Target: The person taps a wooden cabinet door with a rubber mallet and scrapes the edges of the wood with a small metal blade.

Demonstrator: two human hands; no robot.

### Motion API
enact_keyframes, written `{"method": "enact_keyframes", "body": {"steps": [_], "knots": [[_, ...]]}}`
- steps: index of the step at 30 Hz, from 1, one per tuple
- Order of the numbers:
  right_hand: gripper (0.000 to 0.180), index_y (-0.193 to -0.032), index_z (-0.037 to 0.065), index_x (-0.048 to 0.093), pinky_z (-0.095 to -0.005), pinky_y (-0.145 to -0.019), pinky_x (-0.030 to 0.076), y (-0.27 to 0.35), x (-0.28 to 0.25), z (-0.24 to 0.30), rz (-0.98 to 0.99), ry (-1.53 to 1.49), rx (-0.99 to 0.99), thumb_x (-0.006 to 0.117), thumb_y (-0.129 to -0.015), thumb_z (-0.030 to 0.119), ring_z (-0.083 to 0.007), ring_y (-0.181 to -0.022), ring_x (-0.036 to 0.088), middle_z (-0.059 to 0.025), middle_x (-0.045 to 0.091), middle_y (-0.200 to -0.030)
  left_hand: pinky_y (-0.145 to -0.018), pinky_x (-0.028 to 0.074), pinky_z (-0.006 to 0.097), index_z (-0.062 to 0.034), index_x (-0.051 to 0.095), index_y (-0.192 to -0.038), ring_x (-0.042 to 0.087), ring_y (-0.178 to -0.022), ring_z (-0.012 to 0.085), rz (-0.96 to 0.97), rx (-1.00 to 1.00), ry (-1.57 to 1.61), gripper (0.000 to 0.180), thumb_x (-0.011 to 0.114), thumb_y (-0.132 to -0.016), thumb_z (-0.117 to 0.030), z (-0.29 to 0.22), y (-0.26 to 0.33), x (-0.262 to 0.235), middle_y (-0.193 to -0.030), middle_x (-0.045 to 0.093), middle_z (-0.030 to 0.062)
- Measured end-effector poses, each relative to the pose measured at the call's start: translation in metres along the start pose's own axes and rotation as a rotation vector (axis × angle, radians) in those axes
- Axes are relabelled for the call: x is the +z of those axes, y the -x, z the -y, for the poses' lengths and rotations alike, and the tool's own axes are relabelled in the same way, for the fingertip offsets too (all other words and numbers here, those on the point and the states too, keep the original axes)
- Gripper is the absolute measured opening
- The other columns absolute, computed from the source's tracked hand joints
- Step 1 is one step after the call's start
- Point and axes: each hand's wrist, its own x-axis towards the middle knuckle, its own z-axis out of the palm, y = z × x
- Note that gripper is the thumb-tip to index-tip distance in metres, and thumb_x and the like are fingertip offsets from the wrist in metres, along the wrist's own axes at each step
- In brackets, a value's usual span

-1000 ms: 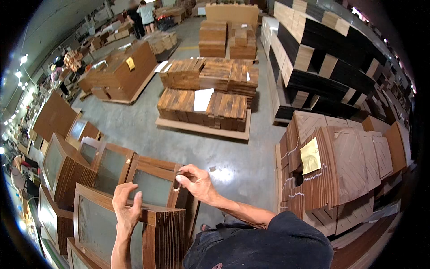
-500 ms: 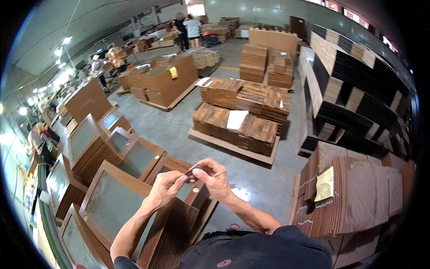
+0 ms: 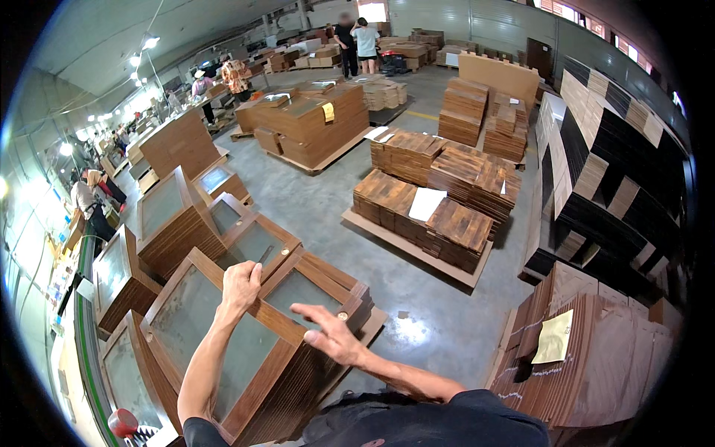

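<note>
My left hand (image 3: 240,287) is closed over the far rail of the nearest wood-framed glass panel (image 3: 223,357), which tops a tilted stack right in front of me. My right hand (image 3: 331,335) hovers with fingers spread over the right corner of that stack and holds nothing. Just beyond it lies a second stack of framed panels (image 3: 313,287) with a small round knob near its edge.
More framed-panel stacks (image 3: 175,212) stand to the left. A pallet of brown boards (image 3: 454,223) with a white sheet sits mid-floor. Upright boards with a yellow sheet (image 3: 555,337) rise at right. Two people (image 3: 356,41) stand far back, others along the left wall.
Half a second ago both hands met at the frame corner, fingertips pinched together. Now the left hand has gone to the frame's far rail and the right hand has opened and drawn back.
</note>
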Motion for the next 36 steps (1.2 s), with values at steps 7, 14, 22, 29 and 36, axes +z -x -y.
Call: {"method": "enact_keyframes", "body": {"steps": [7, 14, 22, 29, 36], "knots": [[0.076, -0.149, 0.0, 0.027, -0.0429, -0.114, 0.029, 0.012, 0.025, -0.01, -0.055, -0.186, 0.041, 0.053, -0.096, 0.048, -0.0337, -0.136, 0.039, -0.0233, 0.04, -0.146, -0.06, 0.048, 0.04, 0.003, 0.064, -0.074, 0.062, -0.06, 0.0338, 0.065, -0.164, 0.012, 0.028, 0.057, -0.09, -0.018, 0.009, 0.016, 0.013, -0.064, 0.061, 0.0207], [0.077, -0.15, 0.003, 0.026, -0.0447, -0.112, 0.032, 0.054, 0.033, -0.077, -0.007, 0.01, -0.016, 0.058, -0.094, 0.044, -0.0343, -0.136, 0.039, -0.0185, 0.036, -0.15, -0.061, 0.049, 0.041, 0.0, 0.068, -0.073, 0.062, -0.058, 0.0342, 0.038, -0.23, 0.038, 0.026, 0.059, -0.088, -0.019, 0.005, 0.02, 0.022, -0.063, 0.061, 0.0198], [0.079, -0.144, 0.002, 0.039, -0.047, -0.107, 0.039, 0.173, -0.006, -0.224, 0.849, 0.276, 0.869, 0.053, -0.092, 0.06, -0.0386, -0.128, 0.047, -0.0264, 0.049, -0.137, -0.06, 0.046, 0.044, 0.0008, 0.065, -0.071, 0.06, -0.057, 0.0367, 0.019, -0.197, -0.006, 0.029, 0.059, -0.089, -0.02, 0.006, 0.019, 0.024, -0.06, 0.058, 0.0211], [0.068, -0.141, 0.003, 0.045, -0.0462, -0.106, 0.04, 0.134, -0.054, -0.144, 0.12, 0.229, 0.334, 0.055, -0.093, 0.05, -0.0374, -0.126, 0.05, -0.0238, 0.053, -0.134, -0.057, 0.045, 0.042, 0.0011, 0.063, -0.068, 0.058, -0.054, 0.0346, 0.031, -0.235, 0.029, 0.029, 0.058, -0.089, -0.019, 0.003, 0.022, 0.022, -0.056, 0.055, 0.0197], [0.077, -0.147, -0.002, 0.033, -0.0455, -0.113, 0.032, -0.009, -0.018, -0.061, 0.117, 0.017, -0.339, 0.054, -0.094, 0.05, -0.0362, -0.136, 0.039, -0.0213, 0.038, -0.149, -0.057, 0.045, 0.042, 0.0007, 0.064, -0.068, 0.057, -0.053, 0.036, 0.017, -0.186, 0.01, 0.029, 0.059, -0.088, -0.019, 0.003, 0.02, 0.025, -0.057, 0.055, 0.0204]]}}
